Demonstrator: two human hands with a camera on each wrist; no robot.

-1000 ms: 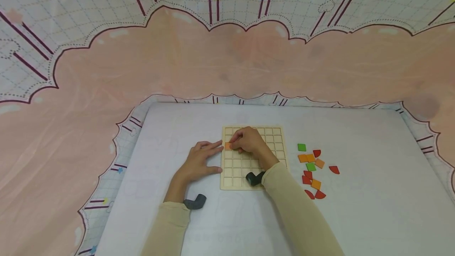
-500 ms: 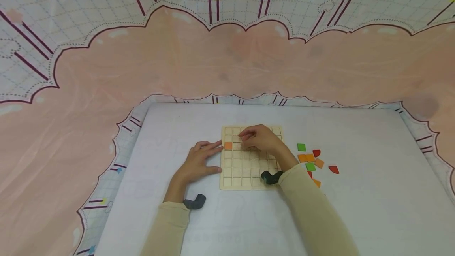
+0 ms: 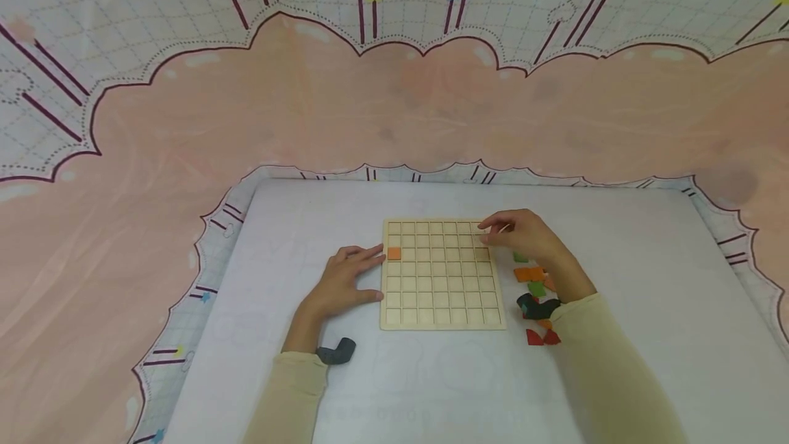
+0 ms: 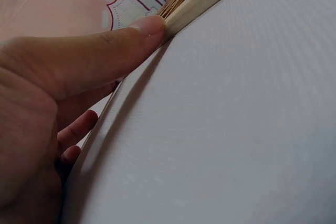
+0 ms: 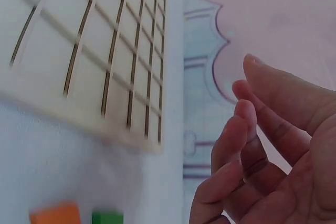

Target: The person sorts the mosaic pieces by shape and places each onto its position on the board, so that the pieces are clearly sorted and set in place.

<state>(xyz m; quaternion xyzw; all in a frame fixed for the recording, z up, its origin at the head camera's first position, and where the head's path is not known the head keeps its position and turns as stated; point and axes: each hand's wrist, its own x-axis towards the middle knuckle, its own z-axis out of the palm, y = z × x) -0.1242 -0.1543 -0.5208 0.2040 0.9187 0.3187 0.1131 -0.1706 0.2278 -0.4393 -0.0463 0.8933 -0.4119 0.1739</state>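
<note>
A square wooden grid board (image 3: 437, 286) lies on the white table in the head view. One orange square tile (image 3: 394, 253) sits in a cell of its leftmost column. My left hand (image 3: 339, 283) rests beside the board, spread fingers and thumb touching its left edge. In the left wrist view the thumb (image 4: 121, 51) presses against the board's wooden side (image 4: 197, 6). Above the board's upper right edge hovers my right hand (image 3: 524, 235). The right wrist view shows this hand (image 5: 268, 156) with loosely bent fingers and nothing between them.
Right of the board lie loose tiles: orange squares (image 3: 527, 275), green squares (image 3: 536, 289) and red quarter-circle pieces (image 3: 534, 338). My right forearm covers part of this group. A patterned pink cloth (image 3: 382, 115) borders the white tabletop (image 3: 666, 259).
My right hand has let go of the orange square tile in the left column and moved right across the board to its right edge. My left hand has stayed in place.
</note>
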